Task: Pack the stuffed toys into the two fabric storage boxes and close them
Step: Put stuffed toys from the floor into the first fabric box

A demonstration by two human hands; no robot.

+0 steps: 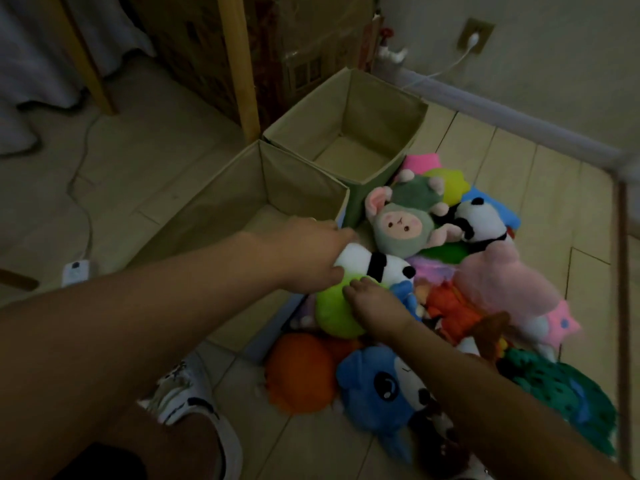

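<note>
Two beige fabric storage boxes stand open on the floor: the near box [221,202] and the far box [381,109], both with nothing visible inside. A heap of stuffed toys lies to their right. My left hand [311,254] grips a white panda toy [374,263] at its left end, beside the near box's corner. My right hand [374,303] rests on a lime green plush [332,310] just below the panda, fingers curled over its top. Around them lie a green sheep-like doll [401,226], a second panda [481,220], a pink plush [498,282], an orange plush [298,372] and a blue plush [377,379].
A wooden post [239,64] and cardboard cartons [194,46] stand behind the boxes. A white rail [519,116] borders the toy heap on the right. A power strip [78,270] with cable lies on the floor at left. My shoe [187,389] is near the orange plush.
</note>
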